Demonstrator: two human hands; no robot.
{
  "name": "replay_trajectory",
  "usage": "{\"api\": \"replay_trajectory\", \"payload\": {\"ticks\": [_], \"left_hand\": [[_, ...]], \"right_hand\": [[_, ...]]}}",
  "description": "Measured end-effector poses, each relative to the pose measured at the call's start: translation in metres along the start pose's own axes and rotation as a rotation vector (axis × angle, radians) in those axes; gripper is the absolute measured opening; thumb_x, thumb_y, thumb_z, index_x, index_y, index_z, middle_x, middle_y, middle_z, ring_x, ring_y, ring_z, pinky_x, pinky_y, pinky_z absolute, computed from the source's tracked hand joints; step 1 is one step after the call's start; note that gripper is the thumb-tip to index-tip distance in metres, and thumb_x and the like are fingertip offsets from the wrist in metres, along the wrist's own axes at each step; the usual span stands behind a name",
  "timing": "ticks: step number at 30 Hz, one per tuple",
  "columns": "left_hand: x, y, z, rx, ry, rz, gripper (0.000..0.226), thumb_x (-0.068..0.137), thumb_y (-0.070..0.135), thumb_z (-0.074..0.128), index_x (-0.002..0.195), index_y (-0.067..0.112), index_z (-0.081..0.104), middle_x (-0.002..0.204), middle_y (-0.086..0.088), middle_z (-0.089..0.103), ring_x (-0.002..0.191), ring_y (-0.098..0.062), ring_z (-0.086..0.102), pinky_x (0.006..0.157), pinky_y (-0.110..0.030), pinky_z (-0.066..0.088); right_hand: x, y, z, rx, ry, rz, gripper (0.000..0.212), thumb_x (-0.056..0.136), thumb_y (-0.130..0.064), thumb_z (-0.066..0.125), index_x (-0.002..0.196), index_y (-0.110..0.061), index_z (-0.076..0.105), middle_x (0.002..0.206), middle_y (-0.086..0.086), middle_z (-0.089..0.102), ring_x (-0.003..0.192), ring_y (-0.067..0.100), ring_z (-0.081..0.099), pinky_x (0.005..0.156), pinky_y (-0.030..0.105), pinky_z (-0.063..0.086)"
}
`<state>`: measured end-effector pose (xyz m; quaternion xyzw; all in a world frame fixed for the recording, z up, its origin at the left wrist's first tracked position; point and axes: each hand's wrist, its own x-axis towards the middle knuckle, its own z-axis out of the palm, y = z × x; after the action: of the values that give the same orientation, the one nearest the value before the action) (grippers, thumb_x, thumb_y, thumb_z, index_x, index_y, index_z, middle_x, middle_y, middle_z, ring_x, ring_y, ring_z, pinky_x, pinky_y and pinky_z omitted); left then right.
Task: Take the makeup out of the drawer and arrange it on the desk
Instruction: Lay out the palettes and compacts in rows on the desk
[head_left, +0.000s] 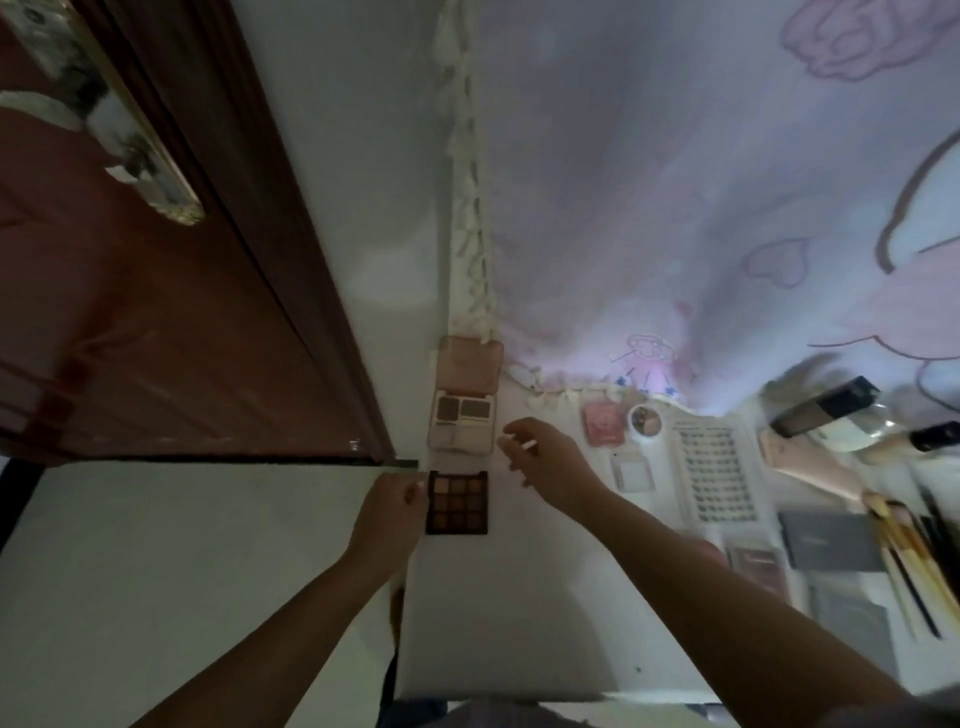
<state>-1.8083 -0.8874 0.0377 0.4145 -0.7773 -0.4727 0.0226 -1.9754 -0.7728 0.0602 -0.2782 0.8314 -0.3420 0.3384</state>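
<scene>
Head view: two open palettes at the white desk's (519, 597) left edge; dark nine-pan palette (457, 503) pinched at its left side by left hand (389, 512), pink four-pan compact (465, 410) just behind it; right hand (550, 457) pinching a thin white stick (529, 445) beside both. Further right: one lash tray (719, 475), one round pot (645, 422), several brushes (904, 551), blurred; brown door (156, 312) at left.

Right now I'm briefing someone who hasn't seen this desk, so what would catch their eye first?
Probably the dark nine-pan palette near the desk's left edge, gripped at its side by the left hand. Just beyond it a pink compact lies open, and the right hand pinches a thin white stick beside it. Further right, more makeup crowds the desk, notably a lash tray and brushes.
</scene>
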Motion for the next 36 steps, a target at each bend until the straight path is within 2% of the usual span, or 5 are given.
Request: {"api": "replay_trajectory", "payload": {"ticks": [6,13,18,28,36], "left_hand": [[-0.042,0.045,0.058,-0.06,-0.115,0.242,0.021,0.092,0.005,0.048,0.092,0.023,0.059,0.085,0.011,0.056,0.071,-0.003,0.053,0.06,-0.006,0.04],[-0.064,0.076,0.161,-0.082,-0.609,-0.09,0.039,0.098,0.019,0.04,0.137,0.015,0.045,0.134,-0.012,0.052,0.119,-0.025,0.052,0.104,-0.036,0.041],[-0.071,0.094,0.182,-0.071,-0.594,-0.103,0.034,0.097,0.017,0.039,0.127,0.015,0.055,0.119,-0.009,0.058,0.107,-0.022,0.056,0.098,-0.032,0.044],[-0.074,0.087,0.126,-1.043,-0.672,-0.402,0.051,0.095,0.049,0.038,0.123,0.014,0.062,0.123,-0.015,0.063,0.11,-0.028,0.062,0.086,-0.037,0.054],[-0.082,0.063,0.074,-1.191,-0.574,-0.364,0.055,0.087,0.05,0.046,0.126,0.014,0.059,0.127,-0.013,0.06,0.114,-0.025,0.06,0.084,-0.037,0.054]], "right_hand": [[-0.057,0.056,-0.079,-0.289,0.036,-0.032,0.021,0.095,-0.021,0.052,0.109,-0.014,0.066,0.106,0.005,0.068,0.087,0.014,0.063,0.076,0.019,0.044],[-0.128,0.147,-0.121,-0.918,-0.284,-0.048,0.064,0.085,-0.044,0.059,0.141,-0.025,0.034,0.153,-0.002,0.024,0.137,0.02,0.028,0.111,0.038,0.024],[-0.121,0.16,-0.111,-1.037,-0.213,-0.28,0.067,0.082,-0.042,0.06,0.14,-0.019,0.033,0.149,0.004,0.03,0.137,0.024,0.028,0.115,0.04,0.014],[-0.115,0.087,-0.088,-0.458,-0.101,-0.305,0.055,0.069,-0.056,0.065,0.112,-0.032,0.04,0.116,-0.009,0.048,0.099,0.007,0.045,0.079,0.019,0.038],[-0.102,0.025,-0.066,-0.344,-0.296,-0.34,0.05,0.071,-0.045,0.073,0.109,-0.025,0.047,0.113,-0.007,0.051,0.1,0.011,0.051,0.087,0.029,0.05]]}}
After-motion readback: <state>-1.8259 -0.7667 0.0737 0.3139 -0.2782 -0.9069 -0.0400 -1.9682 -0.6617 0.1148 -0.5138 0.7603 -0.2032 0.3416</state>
